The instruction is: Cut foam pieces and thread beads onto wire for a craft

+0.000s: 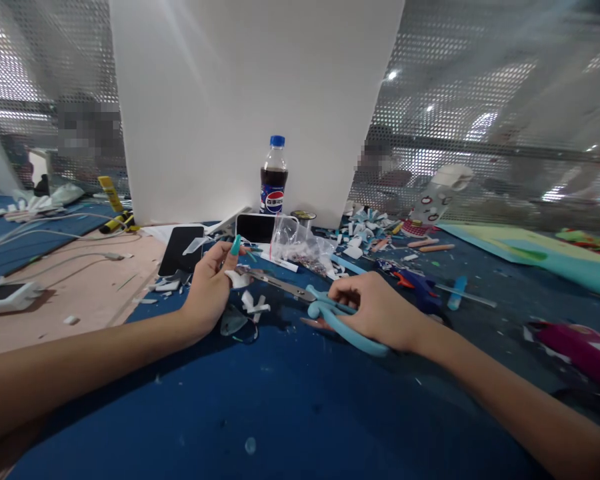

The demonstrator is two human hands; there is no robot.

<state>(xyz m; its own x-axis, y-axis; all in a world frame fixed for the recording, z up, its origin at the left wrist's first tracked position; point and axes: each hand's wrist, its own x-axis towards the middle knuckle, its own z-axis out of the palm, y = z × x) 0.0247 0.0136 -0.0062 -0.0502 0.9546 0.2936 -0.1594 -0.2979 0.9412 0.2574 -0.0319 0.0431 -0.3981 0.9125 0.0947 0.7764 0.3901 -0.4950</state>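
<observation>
Your right hand (380,310) had its grip closed through the blue handles of the scissors (300,291), whose blades pointed left, low over the blue worktop (280,400). Your left hand (210,283) held a small white scrap (239,279) in a pinching grip just beside the blade tips. Behind them lay a clear plastic bag (300,247) and a dark phone (181,248). Further back, 1 cola bottle (274,177) stood upright.

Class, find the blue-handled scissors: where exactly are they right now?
In the head view, the scissors sit centre frame over the blue table, handles in the right hand, blades pointing toward the white scrap in the left hand.
</observation>
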